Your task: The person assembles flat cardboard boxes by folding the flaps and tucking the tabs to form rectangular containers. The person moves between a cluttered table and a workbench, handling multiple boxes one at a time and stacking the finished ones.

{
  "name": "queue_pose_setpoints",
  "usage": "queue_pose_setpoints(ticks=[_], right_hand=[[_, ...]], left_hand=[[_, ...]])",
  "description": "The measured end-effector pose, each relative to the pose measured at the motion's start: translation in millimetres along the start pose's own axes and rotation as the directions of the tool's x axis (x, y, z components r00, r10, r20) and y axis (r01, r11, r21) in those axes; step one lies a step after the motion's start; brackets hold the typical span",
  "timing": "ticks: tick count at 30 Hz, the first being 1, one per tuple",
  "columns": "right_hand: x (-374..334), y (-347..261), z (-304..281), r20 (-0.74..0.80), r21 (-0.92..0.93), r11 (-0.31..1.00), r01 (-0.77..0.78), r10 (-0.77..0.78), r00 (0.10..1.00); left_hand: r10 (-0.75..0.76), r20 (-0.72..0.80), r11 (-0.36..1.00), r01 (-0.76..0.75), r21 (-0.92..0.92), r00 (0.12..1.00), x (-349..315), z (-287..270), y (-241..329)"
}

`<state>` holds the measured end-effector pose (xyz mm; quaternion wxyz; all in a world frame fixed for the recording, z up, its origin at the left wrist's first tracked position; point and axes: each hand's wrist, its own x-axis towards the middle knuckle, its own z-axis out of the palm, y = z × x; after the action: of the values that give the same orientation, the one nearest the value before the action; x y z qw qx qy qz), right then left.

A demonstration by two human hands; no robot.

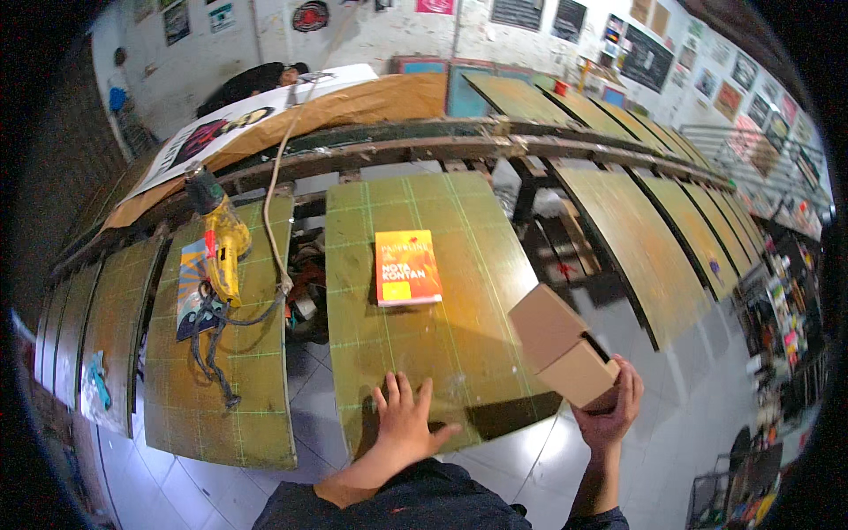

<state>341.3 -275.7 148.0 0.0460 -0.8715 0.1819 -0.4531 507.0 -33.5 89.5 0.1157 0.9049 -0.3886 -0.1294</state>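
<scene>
Right hand [609, 415] is totally gripping a brown cardboard box [549, 329], left hand [406, 424] is showing splayed fingers over the worktop [362, 340], orange book [407, 268] is lying just beyond.

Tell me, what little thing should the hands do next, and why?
Maybe the right hand should set the cardboard box down on the middle board, beside the orange book: the box is held near the board's right edge, bare space shows between it and the book, and the left hand, holding nothing, could help steady it.
</scene>
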Motion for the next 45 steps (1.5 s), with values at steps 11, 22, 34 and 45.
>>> queue_pose_setpoints(ticks=[11, 22, 34, 45], right_hand=[[59.7, 55.4, 78.9, 0.186, 0.173, 0.94, 0.295, -0.326, 0.927], [33.5, 93.6, 68.3, 0.266, 0.451, 0.756, 0.475, -0.621, 0.737], [38.2, 109.7, 71.0, 0.24, 0.705, 0.649, 0.285, -0.597, 0.765], [32.9, 111.2, 72.4, 0.186, 0.655, 0.673, 0.343, -0.584, 0.79]], left_hand=[[-0.219, -0.417, 0.876, -0.011, -0.483, 0.882, 44.1, -27.3, 60.2], [-0.027, -0.655, 0.99, -0.071, -0.123, 0.755, 71.9, 9.3, 178.9], [-0.15, -0.756, 0.989, 0.107, -0.106, 0.637, 53.9, 40.2, 174.9], [-0.098, -0.735, 0.994, 0.106, -0.035, 0.671, 48.8, 45.8, 176.7]])
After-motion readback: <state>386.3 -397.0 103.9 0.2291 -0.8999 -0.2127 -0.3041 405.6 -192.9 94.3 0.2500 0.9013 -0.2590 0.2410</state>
